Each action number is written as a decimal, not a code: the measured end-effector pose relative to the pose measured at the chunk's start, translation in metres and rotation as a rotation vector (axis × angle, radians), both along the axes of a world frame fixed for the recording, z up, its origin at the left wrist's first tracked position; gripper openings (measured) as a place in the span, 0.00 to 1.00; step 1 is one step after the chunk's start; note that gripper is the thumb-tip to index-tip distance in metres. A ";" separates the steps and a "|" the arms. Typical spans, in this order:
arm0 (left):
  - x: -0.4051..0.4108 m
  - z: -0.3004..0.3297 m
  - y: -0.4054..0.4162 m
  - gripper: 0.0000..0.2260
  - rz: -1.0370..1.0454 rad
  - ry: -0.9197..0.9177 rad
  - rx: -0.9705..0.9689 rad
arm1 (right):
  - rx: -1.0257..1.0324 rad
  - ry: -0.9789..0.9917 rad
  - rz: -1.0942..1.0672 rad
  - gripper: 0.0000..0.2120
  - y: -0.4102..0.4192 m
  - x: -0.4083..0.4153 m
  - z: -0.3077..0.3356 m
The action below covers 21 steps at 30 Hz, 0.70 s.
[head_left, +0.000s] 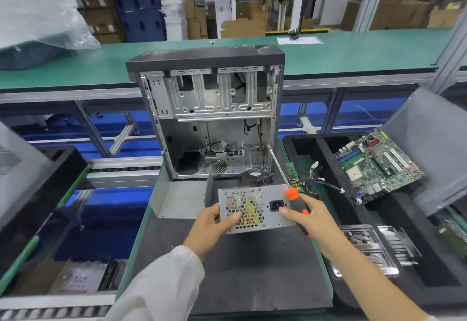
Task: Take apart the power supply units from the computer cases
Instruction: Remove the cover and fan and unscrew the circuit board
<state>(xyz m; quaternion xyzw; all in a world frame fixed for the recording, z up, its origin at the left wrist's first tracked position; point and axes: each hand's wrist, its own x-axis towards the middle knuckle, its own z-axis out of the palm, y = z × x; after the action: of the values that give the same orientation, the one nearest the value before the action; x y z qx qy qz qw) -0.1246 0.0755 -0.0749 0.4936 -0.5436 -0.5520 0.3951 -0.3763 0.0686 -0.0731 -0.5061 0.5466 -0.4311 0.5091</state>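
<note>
An open computer case [209, 108] stands upright on the dark mat, its side panel off and its inside nearly bare. In front of it I hold the grey power supply unit [267, 195] above the mat. My left hand [212, 222] grips its left edge, thumb over the honeycomb grille. My right hand [310, 216] grips a black and orange screwdriver [294, 194], whose long shaft points up toward the case, while its thumb presses the unit's right side by the power socket. The unit's cables run off to the right.
A black foam tray [328, 159] on the right holds a green motherboard [376, 164] and loose wires; metal parts [374, 250] lie lower right. A grey panel [177, 199] lies at the case's foot. Another black tray [38, 184] stands on the left. A green conveyor [353, 50] runs behind.
</note>
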 end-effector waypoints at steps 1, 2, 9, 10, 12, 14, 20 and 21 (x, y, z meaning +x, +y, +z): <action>0.002 -0.006 0.003 0.13 -0.016 -0.023 -0.026 | -0.006 0.031 -0.009 0.12 0.004 -0.001 -0.007; 0.004 -0.014 0.006 0.15 -0.028 -0.065 -0.050 | -0.014 0.057 -0.021 0.13 0.010 -0.001 -0.016; 0.017 -0.073 0.035 0.25 -0.022 -0.338 -0.119 | -0.118 0.118 -0.063 0.08 0.058 0.014 -0.067; 0.017 -0.076 0.038 0.26 -0.027 -0.353 -0.122 | -0.115 0.120 -0.077 0.08 0.063 0.015 -0.071; 0.016 -0.081 0.042 0.28 -0.030 -0.390 -0.130 | -0.098 0.126 -0.089 0.10 0.070 0.017 -0.078; 0.016 -0.086 0.044 0.30 -0.031 -0.420 -0.104 | -0.078 0.138 -0.071 0.12 0.075 0.019 -0.083; 0.030 -0.056 0.030 0.18 -0.316 -0.564 -0.157 | -0.015 0.085 -0.082 0.08 0.079 0.004 -0.086; 0.033 -0.045 0.024 0.17 -0.325 -0.519 -0.143 | 0.009 0.045 -0.103 0.07 0.079 0.000 -0.085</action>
<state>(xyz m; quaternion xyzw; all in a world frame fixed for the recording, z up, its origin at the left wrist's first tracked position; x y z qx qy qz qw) -0.0915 0.0997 -0.1202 0.4958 -0.7353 -0.4240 0.1836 -0.3766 0.1472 -0.1584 -0.4845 0.5851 -0.4429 0.4762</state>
